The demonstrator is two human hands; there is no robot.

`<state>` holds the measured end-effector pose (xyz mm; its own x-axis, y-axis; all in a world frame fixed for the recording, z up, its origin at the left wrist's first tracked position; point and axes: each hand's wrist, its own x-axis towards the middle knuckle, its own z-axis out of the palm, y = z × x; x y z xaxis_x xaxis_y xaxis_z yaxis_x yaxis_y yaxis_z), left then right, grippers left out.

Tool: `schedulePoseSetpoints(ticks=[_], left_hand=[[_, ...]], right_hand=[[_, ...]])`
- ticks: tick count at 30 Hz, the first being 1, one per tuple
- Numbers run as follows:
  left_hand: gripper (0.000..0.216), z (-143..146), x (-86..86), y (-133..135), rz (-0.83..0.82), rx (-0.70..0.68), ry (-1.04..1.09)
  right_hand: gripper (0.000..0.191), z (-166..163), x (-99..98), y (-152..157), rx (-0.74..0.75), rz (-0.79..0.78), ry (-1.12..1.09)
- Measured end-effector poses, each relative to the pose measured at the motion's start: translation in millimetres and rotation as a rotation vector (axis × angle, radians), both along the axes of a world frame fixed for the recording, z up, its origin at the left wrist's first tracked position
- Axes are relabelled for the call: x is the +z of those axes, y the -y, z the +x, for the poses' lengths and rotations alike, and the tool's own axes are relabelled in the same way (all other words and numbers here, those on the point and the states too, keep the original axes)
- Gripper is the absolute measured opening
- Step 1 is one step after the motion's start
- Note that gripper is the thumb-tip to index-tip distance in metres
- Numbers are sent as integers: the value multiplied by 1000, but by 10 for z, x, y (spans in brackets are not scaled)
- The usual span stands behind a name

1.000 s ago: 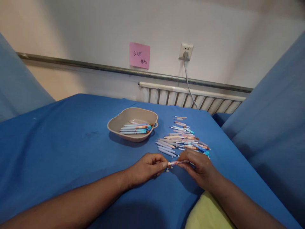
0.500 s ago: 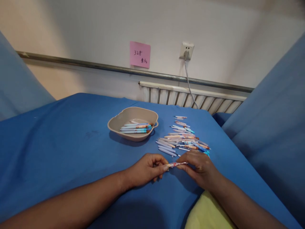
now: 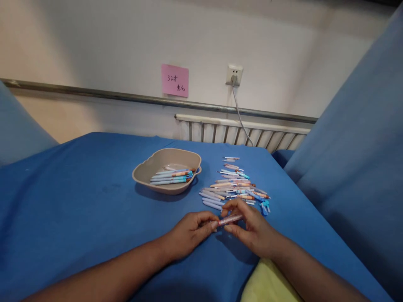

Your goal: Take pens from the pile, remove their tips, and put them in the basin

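In front of me, low over the blue cloth, is a pink patterned pen [image 3: 232, 219]. My left hand [image 3: 192, 235] pinches its left end between thumb and fingers, covering that tip. My right hand [image 3: 256, 230] is curled about the pen's right part, thumb below and index finger above; the far end is hidden in the palm. Just beyond my right hand lies a spread of pens and pen parts [image 3: 233, 184] in lilac, beige, orange and blue, with thin white refills among them. Light blue parts [image 3: 264, 207] lie close to my right fingers.
A beige basin [image 3: 143, 178] with several pens [image 3: 171, 180] inside stands left of the spread. Blue cloth [image 3: 103, 201] covers the table. Yellow-green fabric [image 3: 270, 283] lies under my right forearm. Behind are a radiator [image 3: 226, 130], a metal rail and a plugged socket [image 3: 234, 75].
A slim patterned piece with a narrow right end showed between my hands; now a thicker pink body shows there. My right fingers have opened around it and shifted left. The view has shifted.
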<state>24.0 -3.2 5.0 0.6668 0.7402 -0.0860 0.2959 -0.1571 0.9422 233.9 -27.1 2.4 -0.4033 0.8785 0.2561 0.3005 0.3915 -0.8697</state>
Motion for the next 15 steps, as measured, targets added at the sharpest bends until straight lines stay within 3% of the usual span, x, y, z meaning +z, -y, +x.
schedulePoseSetpoints(ticks=[4,9,12,15], left_hand=[[38,-19,-62,-60,-189,28,105],[41,-20,-66,-73,-255,18,155],[43,-13,-47,-63,-217,10,113],[40,-9,-17,-46,-58,16,17]], right_hand=[[33,-44,-65,-63,44,-200,-350],[29,-86,-104,-119,16,-234,-355],[26,-89,-103,-120,-35,-211,-319],[22,-81,-112,-111,-65,-189,-265]])
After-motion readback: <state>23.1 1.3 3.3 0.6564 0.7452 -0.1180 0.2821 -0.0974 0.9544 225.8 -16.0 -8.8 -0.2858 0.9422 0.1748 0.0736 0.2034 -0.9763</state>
